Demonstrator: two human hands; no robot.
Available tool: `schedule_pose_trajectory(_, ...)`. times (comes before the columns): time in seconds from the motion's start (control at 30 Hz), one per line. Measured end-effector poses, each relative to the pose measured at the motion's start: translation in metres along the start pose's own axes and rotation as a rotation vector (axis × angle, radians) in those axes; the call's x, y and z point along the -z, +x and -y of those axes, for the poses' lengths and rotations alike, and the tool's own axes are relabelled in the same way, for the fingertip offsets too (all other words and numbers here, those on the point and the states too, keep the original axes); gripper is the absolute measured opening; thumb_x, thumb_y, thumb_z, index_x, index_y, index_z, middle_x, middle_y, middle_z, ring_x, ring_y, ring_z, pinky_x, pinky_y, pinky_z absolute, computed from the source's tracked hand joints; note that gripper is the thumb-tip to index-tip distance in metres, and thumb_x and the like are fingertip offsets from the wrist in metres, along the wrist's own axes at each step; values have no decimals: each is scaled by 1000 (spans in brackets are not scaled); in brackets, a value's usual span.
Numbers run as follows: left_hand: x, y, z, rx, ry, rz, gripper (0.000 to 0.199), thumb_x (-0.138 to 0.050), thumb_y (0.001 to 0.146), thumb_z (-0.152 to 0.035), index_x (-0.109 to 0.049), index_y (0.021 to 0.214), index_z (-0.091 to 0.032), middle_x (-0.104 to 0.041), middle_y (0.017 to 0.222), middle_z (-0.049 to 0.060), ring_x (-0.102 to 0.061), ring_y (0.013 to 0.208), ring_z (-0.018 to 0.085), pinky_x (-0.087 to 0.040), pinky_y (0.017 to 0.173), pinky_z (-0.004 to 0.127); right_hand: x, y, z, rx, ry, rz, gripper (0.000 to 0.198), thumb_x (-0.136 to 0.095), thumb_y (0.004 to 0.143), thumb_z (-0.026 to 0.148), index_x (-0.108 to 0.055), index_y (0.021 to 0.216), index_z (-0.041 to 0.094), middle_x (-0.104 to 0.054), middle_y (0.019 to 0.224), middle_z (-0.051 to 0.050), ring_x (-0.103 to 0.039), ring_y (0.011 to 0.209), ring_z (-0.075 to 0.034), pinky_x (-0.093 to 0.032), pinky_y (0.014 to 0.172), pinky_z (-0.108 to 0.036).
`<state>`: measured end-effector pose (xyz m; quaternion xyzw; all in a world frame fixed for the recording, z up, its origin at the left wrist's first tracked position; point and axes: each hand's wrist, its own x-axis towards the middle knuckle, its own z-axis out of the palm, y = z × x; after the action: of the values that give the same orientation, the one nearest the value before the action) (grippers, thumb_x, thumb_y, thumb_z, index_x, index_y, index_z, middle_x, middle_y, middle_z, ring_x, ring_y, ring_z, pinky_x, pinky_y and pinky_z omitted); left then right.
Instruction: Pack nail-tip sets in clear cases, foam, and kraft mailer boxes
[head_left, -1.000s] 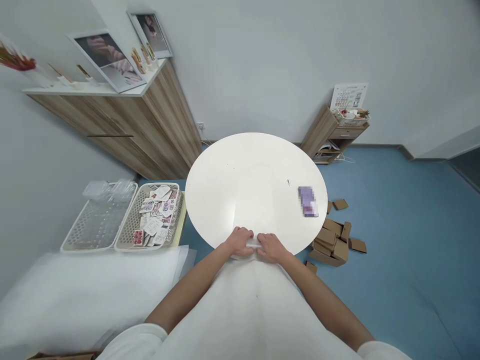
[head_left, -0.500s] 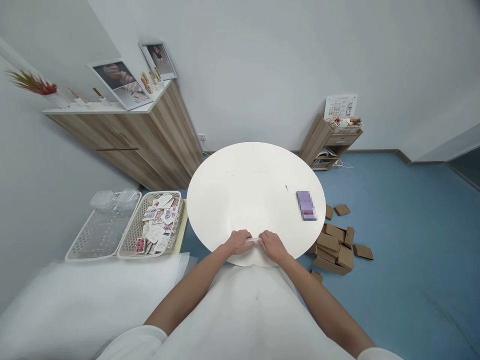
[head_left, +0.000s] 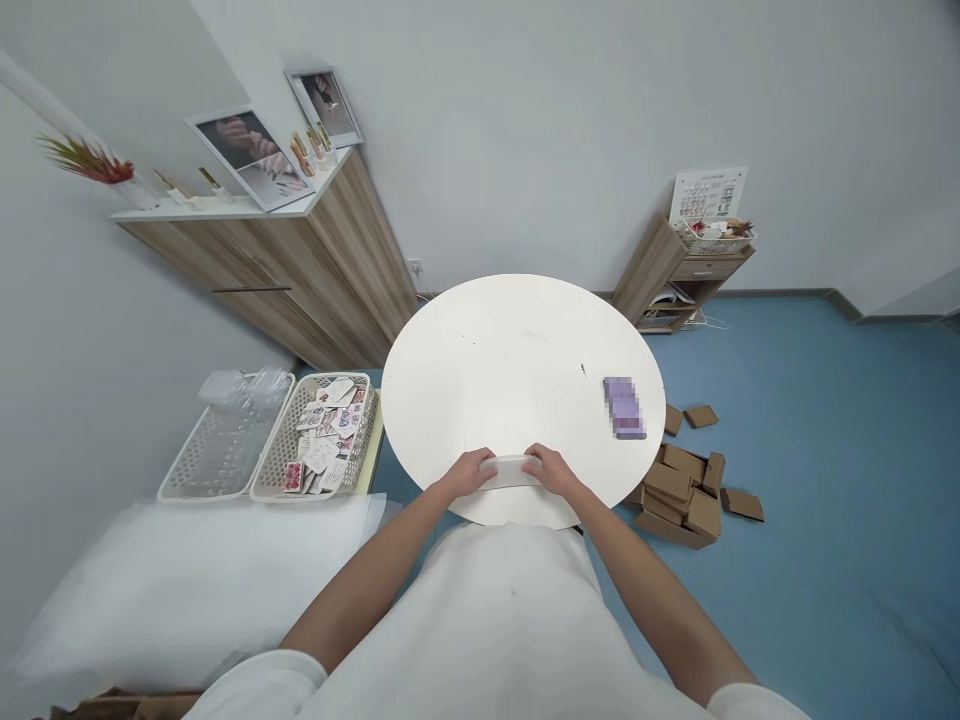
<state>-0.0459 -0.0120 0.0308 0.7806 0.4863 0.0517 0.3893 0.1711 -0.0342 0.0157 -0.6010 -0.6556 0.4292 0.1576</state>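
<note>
Between my two hands is a whitish, semi-clear flat piece (head_left: 510, 471), perhaps plastic; its exact kind cannot be made out. My left hand (head_left: 470, 472) is closed on its left end, with the thumb over the near face. At the other end my right hand (head_left: 550, 469) grips it the same way. Both hands are at the near side of the round white table (head_left: 517, 360). To the right on the tabletop lies a purple, pixelated rectangular object (head_left: 624, 408).
White baskets, one with clear plastic packs (head_left: 232, 435) and one with printed cards (head_left: 330, 430), stand at left beside white sheeting (head_left: 202, 580). Cardboard boxes (head_left: 681, 495) lie on the floor at right. A wooden cabinet (head_left: 300, 270) and a small shelf unit (head_left: 686, 270) stand behind.
The whitish piece now shows a broad face where it looked like a thin strip before. My hands are slightly farther apart and a little higher in view. The whole view has shifted slightly.
</note>
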Motion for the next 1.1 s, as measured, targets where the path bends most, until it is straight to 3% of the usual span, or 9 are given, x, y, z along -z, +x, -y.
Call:
schedule_pose_trajectory(0.2,-2,8,20,212,-120,-14,24,-42,74,-37,-54,68,-17,-58,69,0,-53,66,15,-38,58,25,4,15,-5,-44,125,66,18,-44,75,31,-56,85,22,-62,91,-1,-56,82,-16,-43,69,-28)
schedule_pose_trajectory(0.33,-6,8,30,327,-123,-37,21,-44,73,-34,-53,65,-17,-56,65,0,-53,64,15,-37,54,24,1,22,-10,-103,133,18,19,-43,76,31,-58,81,22,-63,87,0,-57,79,-15,-44,68,-27)
schedule_pose_trajectory(0.5,-12,8,34,444,-93,-73,19,-47,73,-33,-55,80,-18,-60,82,5,-55,77,19,-38,61,25,-8,24,-18,-196,79,-123,22,-41,77,29,-54,91,20,-59,95,-4,-54,88,-19,-42,78,-32)
schedule_pose_trajectory(0.6,-14,5,26,476,29,-138,29,-47,74,-32,-50,100,-18,-59,93,7,-54,86,21,-39,67,28,-14,18,-17,-156,-25,-292,31,-42,76,25,-47,106,17,-50,110,-10,-47,102,-22,-39,84,-36)
schedule_pose_trajectory(0.7,-15,2,12,384,229,-251,43,-45,75,-24,-39,117,-17,-53,109,10,-48,99,24,-38,76,33,-18,10,-12,18,-224,-408,32,-43,78,24,-46,109,17,-42,121,-13,-38,112,-25,-33,90,-40)
schedule_pose_trajectory(0.77,-16,0,3,204,324,-270,46,-44,75,-22,-36,120,-18,-46,120,11,-41,109,25,-34,84,36,-19,5,-8,161,-325,-312,29,-45,78,26,-48,106,19,-41,124,-12,-34,117,-26,-29,92,-42)
schedule_pose_trajectory(0.87,-19,0,-8,-60,390,-170,49,-51,72,-31,-38,118,-20,-41,126,9,-33,116,26,-26,93,39,-18,3,-5,336,-418,-71,36,-54,73,34,-49,106,21,-40,128,-11,-31,120,-27,-24,95,-44)
schedule_pose_trajectory(0.97,-22,3,-12,-97,423,-88,57,-57,66,-39,-39,117,-20,-43,124,10,-36,114,27,-24,92,41,-18,6,-4,364,-459,46,47,-60,67,32,-45,110,21,-37,131,-11,-31,121,-27,-24,95,-44)
schedule_pose_trajectory(1.1,-22,6,-11,-66,413,-83,52,-57,65,-31,-41,114,-20,-47,119,9,-42,107,25,-27,89,38,-16,10,0,320,-435,69,45,-58,65,20,-45,109,19,-39,129,-12,-36,117,-24,-28,92,-39)
